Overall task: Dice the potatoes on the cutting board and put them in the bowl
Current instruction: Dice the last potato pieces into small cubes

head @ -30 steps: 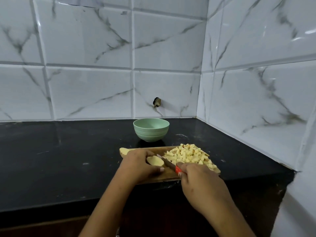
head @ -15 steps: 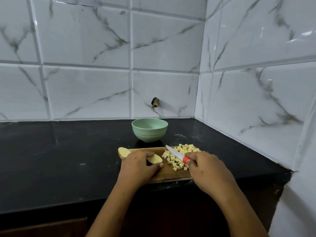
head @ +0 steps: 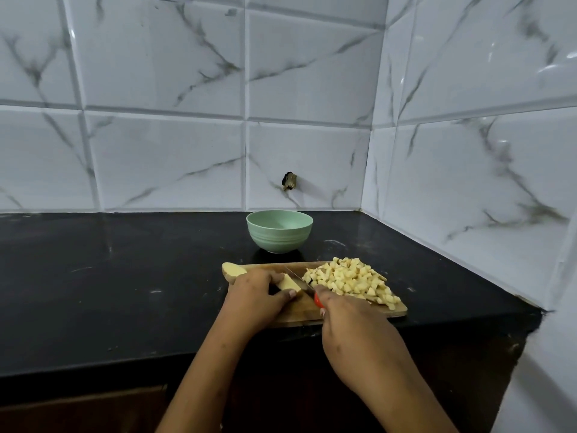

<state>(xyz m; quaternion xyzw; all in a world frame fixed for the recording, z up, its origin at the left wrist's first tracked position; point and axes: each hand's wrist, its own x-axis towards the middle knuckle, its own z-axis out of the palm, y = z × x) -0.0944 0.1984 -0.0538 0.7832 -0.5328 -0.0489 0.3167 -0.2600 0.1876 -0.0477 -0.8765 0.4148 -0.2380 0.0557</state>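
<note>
A wooden cutting board (head: 299, 310) lies near the counter's front edge. On its right half sits a heap of diced potato (head: 351, 281). My left hand (head: 256, 295) grips a peeled potato piece (head: 288, 284) on the board. My right hand (head: 349, 326) holds a red-handled knife (head: 304, 285), its blade lying against the right side of that piece. Another potato half (head: 232, 270) rests at the board's far left corner. The green bowl (head: 279, 231) stands just behind the board; no potato shows inside it.
The black counter (head: 125, 276) runs left from the board. Marble-tiled walls close the back and the right side, meeting in a corner behind the bowl. A small dark hole (head: 288, 181) marks the back wall above the bowl.
The knife was up over the diced heap half a second ago; it has come back down against the potato piece under my left hand. The view shifted slightly.
</note>
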